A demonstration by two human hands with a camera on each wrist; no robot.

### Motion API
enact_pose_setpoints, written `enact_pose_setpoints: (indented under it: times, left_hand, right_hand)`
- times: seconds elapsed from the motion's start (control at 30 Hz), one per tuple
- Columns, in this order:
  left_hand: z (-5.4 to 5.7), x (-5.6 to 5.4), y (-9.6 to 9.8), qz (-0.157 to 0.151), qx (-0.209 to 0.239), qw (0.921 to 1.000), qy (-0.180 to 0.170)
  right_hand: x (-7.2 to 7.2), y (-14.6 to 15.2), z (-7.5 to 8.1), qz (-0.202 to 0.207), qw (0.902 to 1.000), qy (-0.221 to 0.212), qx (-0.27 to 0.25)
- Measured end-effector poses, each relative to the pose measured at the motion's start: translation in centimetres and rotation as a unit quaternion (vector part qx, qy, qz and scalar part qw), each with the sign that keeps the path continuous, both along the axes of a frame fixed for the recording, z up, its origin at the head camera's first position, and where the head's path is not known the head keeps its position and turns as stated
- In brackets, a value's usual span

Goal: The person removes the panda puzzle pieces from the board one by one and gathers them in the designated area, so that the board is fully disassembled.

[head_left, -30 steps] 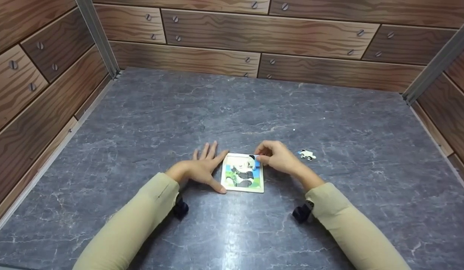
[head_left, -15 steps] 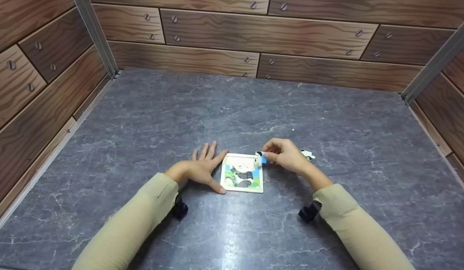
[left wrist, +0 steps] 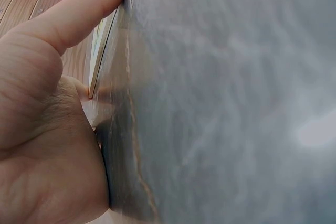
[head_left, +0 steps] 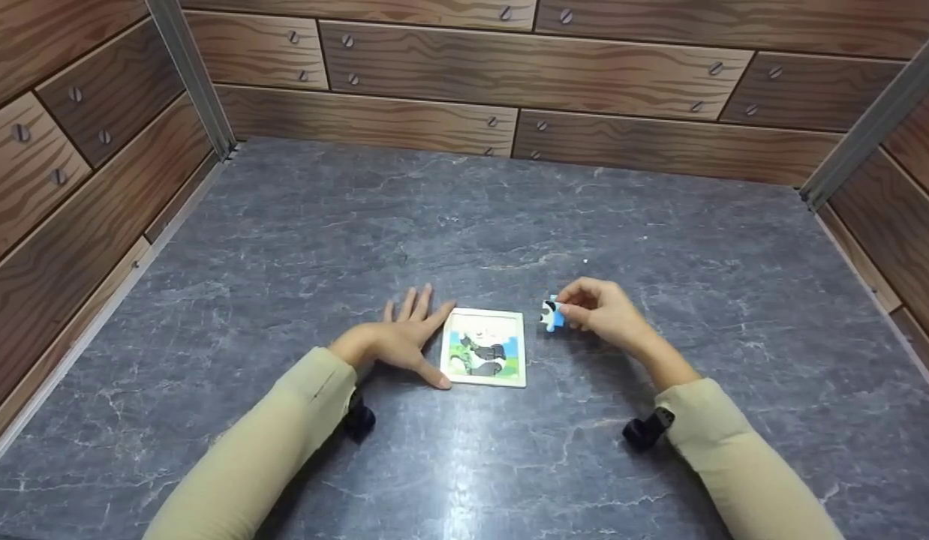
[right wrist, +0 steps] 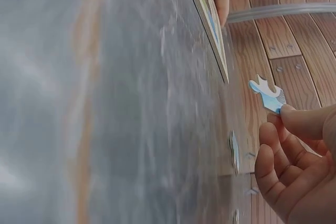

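My right hand (head_left: 603, 311) pinches a jigsaw piece (head_left: 551, 315) between thumb and fingers, just right of the puzzle board and above the table. The piece (right wrist: 269, 95) is white, black and blue, and stands tilted up in the right wrist view. A panda picture fills much of the pale-framed board (head_left: 522, 352), with a bare area at its upper right. Spread wide, my left hand (head_left: 395, 339) rests on the table, its thumb and index finger against the board's left edge.
In the right wrist view a loose piece (right wrist: 234, 150) lies on the table, seen nearly edge-on; my right hand seems to hide it in the head view. Wood-patterned walls (head_left: 419, 120) surround the grey marbled tabletop (head_left: 404, 217). Glare falls on the front.
My right hand has lifted the jigsaw piece off the board's upper right corner and carried it rightwards, uncovering the pale area beneath. The left hand and the board have stayed put.
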State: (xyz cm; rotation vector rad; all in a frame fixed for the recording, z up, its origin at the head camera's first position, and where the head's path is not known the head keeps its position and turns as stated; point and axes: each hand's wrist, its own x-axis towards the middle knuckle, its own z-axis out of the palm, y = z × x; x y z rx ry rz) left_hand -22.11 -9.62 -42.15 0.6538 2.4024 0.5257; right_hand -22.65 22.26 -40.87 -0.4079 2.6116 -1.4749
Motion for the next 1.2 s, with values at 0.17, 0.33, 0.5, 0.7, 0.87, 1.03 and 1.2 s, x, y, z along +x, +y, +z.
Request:
enact_pose_setpoints:
  times: [0.17, 0.33, 0.5, 0.7, 0.87, 1.03, 1.2]
  left_hand:
    - [0.1, 0.0, 0.0, -0.001, -0.003, 1.0, 0.005]
    - [0.1, 0.0, 0.0, -0.001, -0.004, 1.0, 0.007]
    - [0.0, -0.1, 0.0, -0.004, -0.006, 0.9999, 0.012]
    - [0.0, -0.1, -0.1, -0.009, -0.01, 0.9998, 0.016]
    - [0.0, -0.1, -0.1, -0.013, -0.009, 0.9998, 0.013]
    - [0.1, -0.1, -0.1, -0.01, -0.017, 0.9997, 0.014]
    - [0.0, -0.1, -0.1, -0.009, -0.015, 0.9998, 0.012]
  right_hand:
    - [0.2, 1.5, 0.1, -0.016, 0.9998, -0.006, -0.003]
    - [0.4, 3.0, 0.2, -0.037, 0.9991, -0.017, -0.01]
    - [0.7, 4.6, 0.3, -0.046, 0.9988, -0.015, -0.009]
    - [1.1, 6.4, 0.2, -0.052, 0.9986, 0.001, -0.009]
    - [1.4, 8.2, 0.0, -0.064, 0.998, 0.005, 0.0]
    - [1.7, 9.8, 0.0, -0.082, 0.9966, 0.001, 0.007]
    - [1.8, 11.5, 0.1, -0.088, 0.9958, -0.003, 0.025]
